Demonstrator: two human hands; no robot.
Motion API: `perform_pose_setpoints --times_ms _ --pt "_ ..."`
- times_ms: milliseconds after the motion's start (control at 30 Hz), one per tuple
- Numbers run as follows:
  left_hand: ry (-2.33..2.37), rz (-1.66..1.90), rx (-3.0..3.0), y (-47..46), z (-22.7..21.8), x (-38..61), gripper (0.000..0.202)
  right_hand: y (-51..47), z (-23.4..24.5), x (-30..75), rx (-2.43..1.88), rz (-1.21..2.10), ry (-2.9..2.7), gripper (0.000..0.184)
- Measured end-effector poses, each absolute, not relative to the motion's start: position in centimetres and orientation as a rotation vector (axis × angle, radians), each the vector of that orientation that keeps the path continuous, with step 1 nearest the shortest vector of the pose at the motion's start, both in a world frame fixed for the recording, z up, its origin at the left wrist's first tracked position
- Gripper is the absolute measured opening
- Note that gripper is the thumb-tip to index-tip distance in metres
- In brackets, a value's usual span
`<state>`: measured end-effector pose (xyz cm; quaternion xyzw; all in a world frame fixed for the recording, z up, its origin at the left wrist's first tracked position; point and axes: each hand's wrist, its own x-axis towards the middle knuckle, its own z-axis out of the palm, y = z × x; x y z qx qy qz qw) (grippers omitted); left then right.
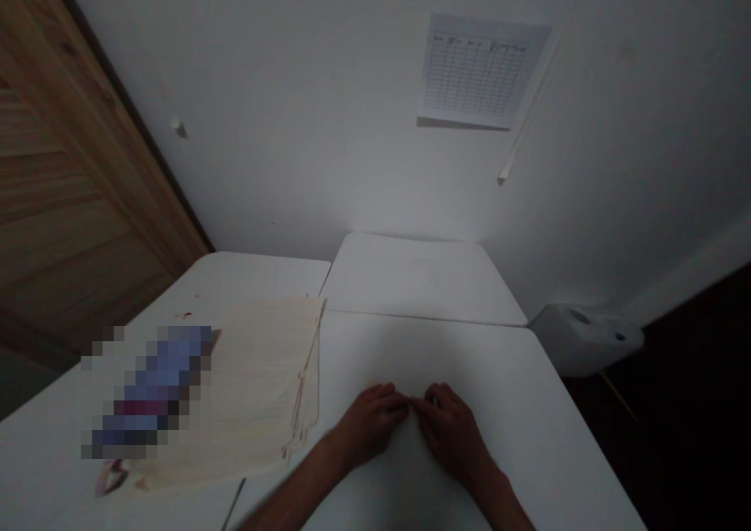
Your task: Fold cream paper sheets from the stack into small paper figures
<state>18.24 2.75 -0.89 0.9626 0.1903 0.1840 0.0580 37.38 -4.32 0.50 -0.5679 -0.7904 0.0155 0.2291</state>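
From here I read the scene left to right. A wooden door (70, 163) fills the left edge. At lower left sits a pixelated object (146, 390), too blurred for me to name, right against a stack of cream sheets (264, 382). The stack's long axis runs from the top of the pile toward the lower left, and it seems set aside to leave working room. At bottom centre, the left hand (369, 429) and right hand (451, 429) rest on the white table (498, 374), fingers curled, tips pressed together; I cannot tell whether they pinch something thin. Above, a printed grid chart (478, 69) is fixed to the wall, and at right stands a white plastic container (587, 339).
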Motion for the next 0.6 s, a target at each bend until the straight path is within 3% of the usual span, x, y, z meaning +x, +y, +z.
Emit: perform_pose_setpoints --times_ms 133,600 --pt "0.599 0.570 2.903 2.7 -1.0 18.2 0.020 -4.6 0.7 37.4 -1.594 -0.026 -2.251 0.037" --pt "0.583 0.561 2.909 2.8 -0.8 18.2 0.018 -6.3 -0.2 38.9 -1.674 -0.137 -2.196 0.034"
